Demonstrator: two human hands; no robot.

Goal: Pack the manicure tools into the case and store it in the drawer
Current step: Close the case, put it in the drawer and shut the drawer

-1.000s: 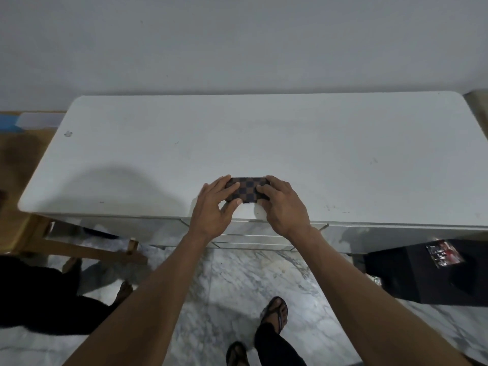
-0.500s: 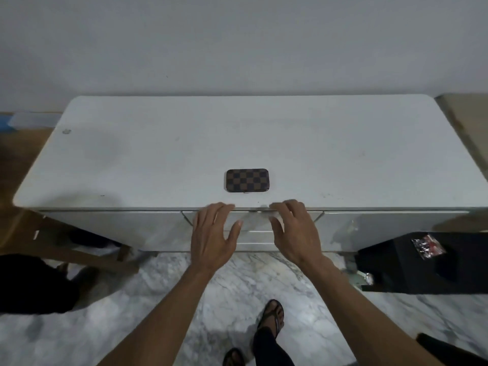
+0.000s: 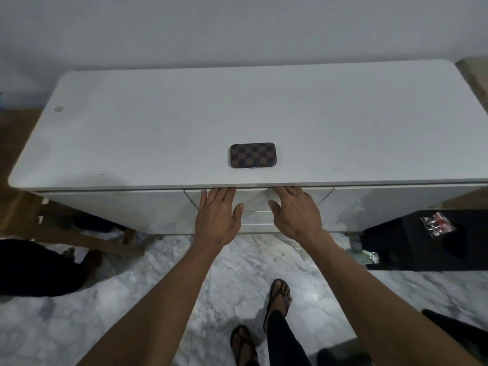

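Your small rectangular case with the brown and dark checkered cover (image 3: 253,155) lies closed and flat on the white rectangular tabletop (image 3: 132,133), near the front edge and about midway along its length. Neither hand touches it.

Your left hand (image 3: 217,217) and your right hand (image 3: 295,212) are both at the white glossy drawer front (image 3: 257,204) just below the case, side by side with a gap between them. Each hand is spread, back facing up, thumb pointing inward toward the other. The fingers reach up to the top edge of the drawer front, and their tips are hidden under the overhang of the tabletop, so you cannot tell whether they hook over that edge or only lie flat against the panel. The drawer looks closed, flush with the panels on either side.

Below, your feet in dark thong sandals (image 3: 280,299) stand on the white and grey marble floor (image 3: 237,260). A black box-shaped object (image 3: 422,241) sits on the floor to the right, under the table end
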